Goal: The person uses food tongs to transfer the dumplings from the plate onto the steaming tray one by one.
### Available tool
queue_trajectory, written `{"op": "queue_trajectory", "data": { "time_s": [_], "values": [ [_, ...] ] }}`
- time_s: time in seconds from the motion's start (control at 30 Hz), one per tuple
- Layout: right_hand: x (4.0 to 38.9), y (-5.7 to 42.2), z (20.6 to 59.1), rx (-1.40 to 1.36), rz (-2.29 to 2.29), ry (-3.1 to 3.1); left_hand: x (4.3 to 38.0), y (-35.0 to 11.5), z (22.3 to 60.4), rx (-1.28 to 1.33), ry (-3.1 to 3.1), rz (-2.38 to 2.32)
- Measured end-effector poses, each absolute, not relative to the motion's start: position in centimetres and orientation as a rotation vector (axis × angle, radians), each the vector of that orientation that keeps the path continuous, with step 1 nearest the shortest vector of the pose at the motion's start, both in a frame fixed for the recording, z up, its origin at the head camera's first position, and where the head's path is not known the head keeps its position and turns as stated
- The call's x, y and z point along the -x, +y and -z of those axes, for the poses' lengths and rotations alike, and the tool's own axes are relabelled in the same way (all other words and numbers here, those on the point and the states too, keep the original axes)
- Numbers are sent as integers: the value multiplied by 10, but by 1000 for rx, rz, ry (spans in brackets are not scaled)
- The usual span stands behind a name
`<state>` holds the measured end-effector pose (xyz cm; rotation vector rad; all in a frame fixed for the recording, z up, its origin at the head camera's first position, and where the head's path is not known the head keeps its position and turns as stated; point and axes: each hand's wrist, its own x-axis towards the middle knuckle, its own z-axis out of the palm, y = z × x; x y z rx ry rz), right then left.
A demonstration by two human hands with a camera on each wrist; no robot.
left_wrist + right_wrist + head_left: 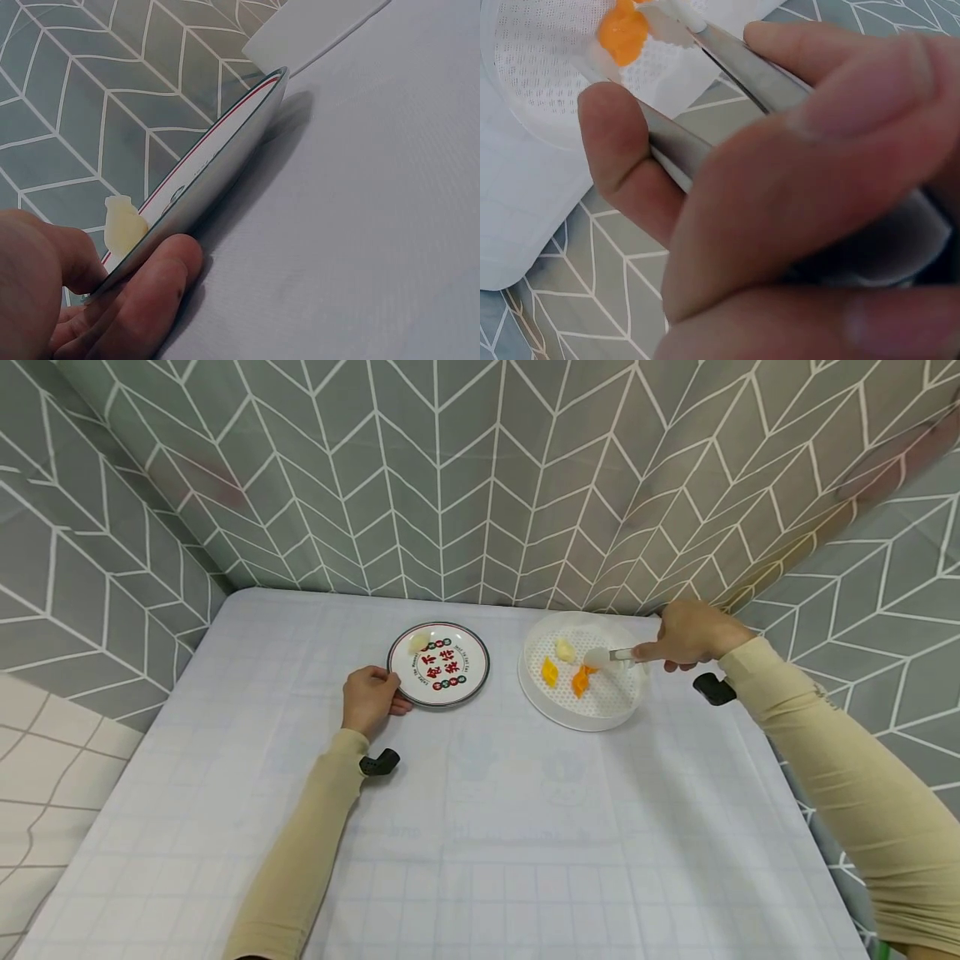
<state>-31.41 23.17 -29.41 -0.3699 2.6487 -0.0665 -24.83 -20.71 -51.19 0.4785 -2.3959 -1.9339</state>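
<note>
My left hand (369,700) pinches the lower left rim of a small white plate (471,664) with red lettering, thumb over the edge and fingers beneath. In the left wrist view the plate (240,150) is tilted. A pale yellow dumpling-shaped piece (124,226) sits on it by my thumb. My right hand (693,633) grips metal tongs (622,654) with whitish tips over a round white steamer tray (577,722). In the right wrist view the tong tips stand on either side of an orange piece (622,34); I cannot tell whether they squeeze it.
The perforated tray also bears a yellow-orange piece (550,672) and a pale yellow piece (565,650). A white cloth covers the table (495,827). Grey patterned curtain (465,485) stands close behind the plate and tray.
</note>
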Motion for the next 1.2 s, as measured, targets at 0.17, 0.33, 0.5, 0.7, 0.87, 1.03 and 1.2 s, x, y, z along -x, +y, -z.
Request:
{"op": "queue_trajectory", "data": {
  "time_s": [0.17,0.33,0.5,0.7,0.87,1.03,1.2],
  "values": [
    [315,235,288,365,59,2645,249,-207,513,-494,-2402,1920],
    [315,235,283,343,85,2645,250,-208,514,-496,-2405,1912],
    [313,235,276,356,83,2659,250,-209,514,-472,-2403,1921],
    [312,226,262,356,55,2681,250,-208,514,-478,-2413,1909],
    [310,206,249,412,-2,2694,251,-208,513,-474,-2414,1903],
    [310,178,242,469,-7,2692,251,-209,514,-469,-2400,1921],
    [311,147,244,601,9,2694,250,-208,514,-473,-2387,1942]
  ]
}}
